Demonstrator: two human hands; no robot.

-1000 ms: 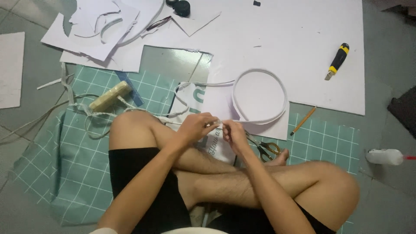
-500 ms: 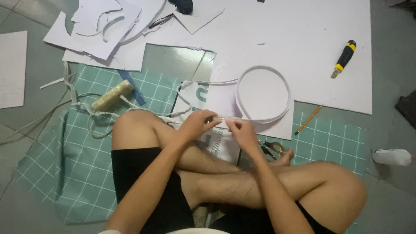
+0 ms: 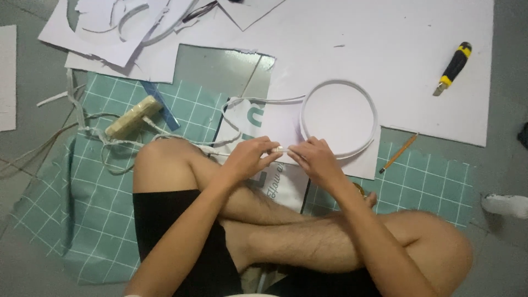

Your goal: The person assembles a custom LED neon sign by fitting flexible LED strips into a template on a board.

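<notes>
Sitting cross-legged on the floor, you pinch a thin white strip [image 3: 281,149] between both hands: left hand [image 3: 250,158] and right hand [image 3: 315,160] fingers closed on it, nearly touching, just beside the white ring [image 3: 339,118] it curls into.

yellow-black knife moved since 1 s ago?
No. The utility knife lies at the same spot near the white sheet's right edge; only the camera shifted.
</notes>
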